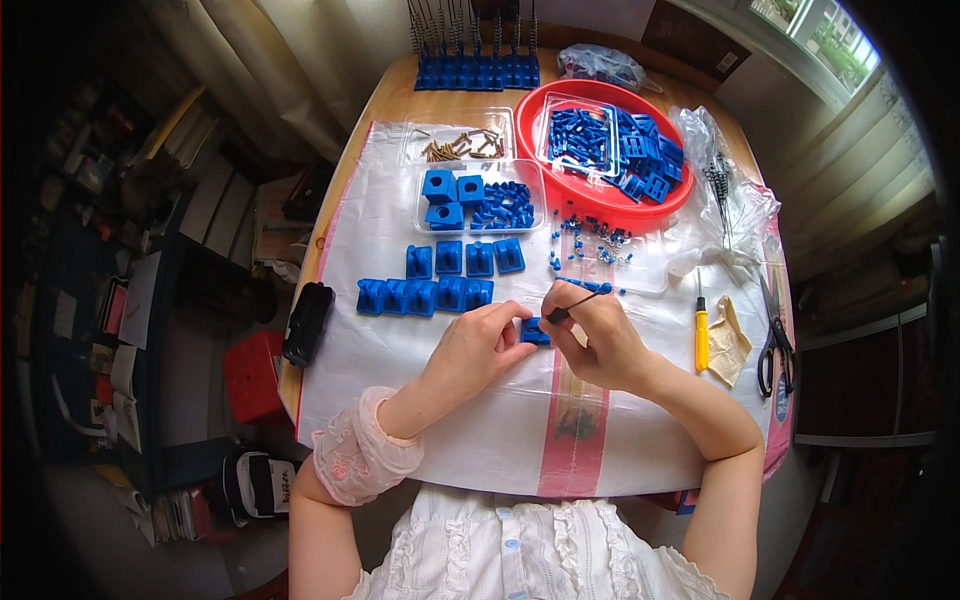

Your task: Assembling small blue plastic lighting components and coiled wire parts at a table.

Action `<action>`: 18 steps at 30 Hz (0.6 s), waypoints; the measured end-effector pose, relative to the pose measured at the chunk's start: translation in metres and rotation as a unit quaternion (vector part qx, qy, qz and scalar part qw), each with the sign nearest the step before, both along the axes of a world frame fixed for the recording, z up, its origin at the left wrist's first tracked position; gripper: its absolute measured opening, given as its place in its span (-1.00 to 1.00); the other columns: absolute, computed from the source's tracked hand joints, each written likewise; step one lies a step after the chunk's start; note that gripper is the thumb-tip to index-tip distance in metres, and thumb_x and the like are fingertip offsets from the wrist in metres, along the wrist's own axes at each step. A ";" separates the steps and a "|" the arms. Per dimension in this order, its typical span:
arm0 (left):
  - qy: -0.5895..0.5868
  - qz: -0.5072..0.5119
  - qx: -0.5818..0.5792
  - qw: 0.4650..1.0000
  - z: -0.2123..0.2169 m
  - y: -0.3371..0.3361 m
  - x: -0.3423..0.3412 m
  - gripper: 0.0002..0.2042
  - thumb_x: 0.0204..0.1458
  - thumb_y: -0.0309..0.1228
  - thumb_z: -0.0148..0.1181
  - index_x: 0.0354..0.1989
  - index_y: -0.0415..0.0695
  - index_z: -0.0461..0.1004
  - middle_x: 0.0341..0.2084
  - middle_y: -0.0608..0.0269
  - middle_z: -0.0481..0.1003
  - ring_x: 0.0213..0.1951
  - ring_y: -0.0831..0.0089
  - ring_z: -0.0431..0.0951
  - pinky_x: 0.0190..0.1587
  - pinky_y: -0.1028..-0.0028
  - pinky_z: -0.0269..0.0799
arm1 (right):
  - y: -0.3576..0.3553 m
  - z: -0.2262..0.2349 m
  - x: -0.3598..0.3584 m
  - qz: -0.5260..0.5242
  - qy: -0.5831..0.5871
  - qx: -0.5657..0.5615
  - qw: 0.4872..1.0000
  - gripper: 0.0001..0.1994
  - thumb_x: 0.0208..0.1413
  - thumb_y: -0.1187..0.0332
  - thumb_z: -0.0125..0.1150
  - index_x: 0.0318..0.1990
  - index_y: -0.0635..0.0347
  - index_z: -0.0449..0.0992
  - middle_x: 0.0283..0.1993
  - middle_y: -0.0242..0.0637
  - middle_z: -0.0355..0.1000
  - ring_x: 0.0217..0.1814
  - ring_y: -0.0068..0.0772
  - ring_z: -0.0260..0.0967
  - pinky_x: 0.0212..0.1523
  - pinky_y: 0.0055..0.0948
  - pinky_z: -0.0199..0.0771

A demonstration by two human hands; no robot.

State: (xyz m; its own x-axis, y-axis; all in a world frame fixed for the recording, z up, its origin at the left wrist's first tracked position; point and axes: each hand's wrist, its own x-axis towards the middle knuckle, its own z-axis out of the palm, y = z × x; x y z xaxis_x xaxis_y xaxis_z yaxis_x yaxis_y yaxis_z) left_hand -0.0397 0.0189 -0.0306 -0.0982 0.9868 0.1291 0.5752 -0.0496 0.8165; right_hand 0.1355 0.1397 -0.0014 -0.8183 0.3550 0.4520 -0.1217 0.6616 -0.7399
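Near the middle of the table, my left hand pinches a small blue plastic block between thumb and fingers, holding it low over the sheet. My right hand closes on a thin dark rod with a blue tip, slanting up to the right. The rod's lower end sits close to the block; whether it enters the block is hidden by my fingers. Ahead of my left hand stand two rows of blue plastic blocks, each with a raised part. Small blue and metal pieces lie scattered beyond my right hand.
Clear trays hold brass-coloured screws and blue parts. Behind them stands a red basin of blue pieces. A yellow-handled screwdriver and black scissors lie right, a black case left. A blue rack with springs is at the back.
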 end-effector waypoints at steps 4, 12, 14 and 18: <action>0.004 0.001 -0.003 1.000 0.000 -0.001 -0.001 -0.71 0.02 -0.46 0.47 -0.10 -0.21 0.56 -0.55 0.33 0.47 -0.53 0.56 0.47 -0.42 0.52 0.43 | 0.000 0.001 -0.001 0.002 -0.001 0.002 1.000 -0.75 -0.02 0.74 0.21 -0.20 0.32 0.38 -0.34 -0.06 0.41 -0.37 0.05 0.45 -0.39 -0.18 0.39; 0.005 -0.001 -0.002 1.000 0.001 0.000 0.000 -0.70 0.01 -0.46 0.47 -0.10 -0.20 0.56 -0.55 0.32 0.48 -0.53 0.54 0.48 -0.41 0.51 0.44 | 0.000 -0.001 0.000 0.000 -0.001 0.003 1.000 -0.75 -0.02 0.74 0.22 -0.20 0.32 0.38 -0.34 -0.07 0.41 -0.38 0.03 0.45 -0.40 -0.19 0.39; 0.005 0.000 -0.001 1.000 0.000 0.000 0.000 -0.70 0.02 -0.46 0.47 -0.09 -0.20 0.56 -0.55 0.32 0.48 -0.53 0.55 0.48 -0.41 0.50 0.45 | 0.000 -0.001 0.000 -0.001 -0.001 0.003 1.000 -0.75 -0.02 0.74 0.22 -0.20 0.32 0.38 -0.34 -0.07 0.41 -0.38 0.03 0.45 -0.40 -0.19 0.38; 0.001 -0.007 0.002 1.000 0.000 0.000 0.000 -0.65 0.03 -0.45 0.47 -0.02 -0.20 0.55 -0.55 0.32 0.48 -0.52 0.56 0.47 -0.41 0.51 0.44 | -0.001 -0.001 0.000 -0.004 -0.002 -0.002 1.000 -0.75 -0.01 0.74 0.23 -0.20 0.32 0.38 -0.34 -0.08 0.41 -0.38 0.01 0.46 -0.40 -0.19 0.39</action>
State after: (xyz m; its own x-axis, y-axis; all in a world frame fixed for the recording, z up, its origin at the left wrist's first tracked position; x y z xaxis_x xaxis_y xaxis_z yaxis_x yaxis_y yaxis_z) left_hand -0.0396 0.0184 -0.0301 -0.0850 0.9874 0.1332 0.5762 -0.0603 0.8151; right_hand 0.1357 0.1387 -0.0025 -0.8168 0.3637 0.4479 -0.1132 0.6603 -0.7425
